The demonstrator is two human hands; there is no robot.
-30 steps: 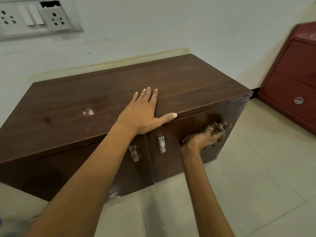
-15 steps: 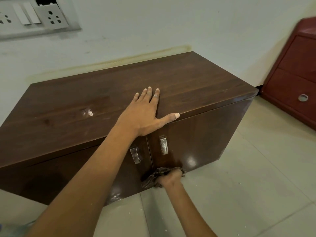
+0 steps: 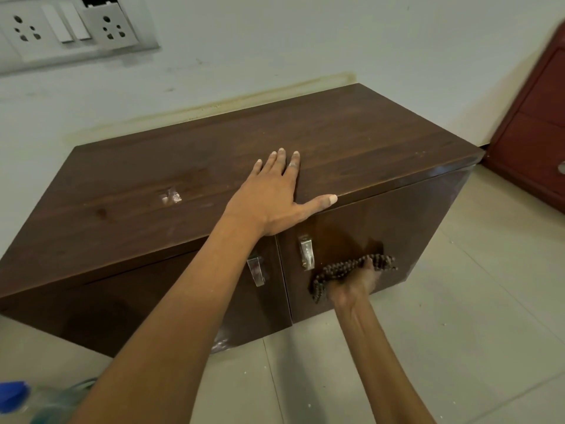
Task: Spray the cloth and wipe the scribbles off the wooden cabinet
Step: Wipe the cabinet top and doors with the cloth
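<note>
A low dark wooden cabinet (image 3: 351, 139) stands on the floor against the wall, with two front doors and metal handles. My left hand (image 3: 275, 200) lies flat and open on its top near the front edge, thumb along the edge. My right hand (image 3: 354, 286) presses a dark patterned cloth (image 3: 345, 269) against the right door, just right of that door's handle (image 3: 306, 251). A whitish smear (image 3: 170, 197) marks the top, left of my left hand. A clear spray bottle with a blue cap (image 3: 13, 396) shows at the bottom left corner, partly hidden by my left arm.
A red-brown cabinet (image 3: 538, 133) stands to the right against the wall. A wall plate with sockets and switches (image 3: 70, 29) is at the upper left. Pale tiled floor (image 3: 474, 316) lies in front and to the right.
My right hand with the cloth moved from the bottom of the door, near the gap between doors, up and right to the middle of the right door. My left hand stayed put.
</note>
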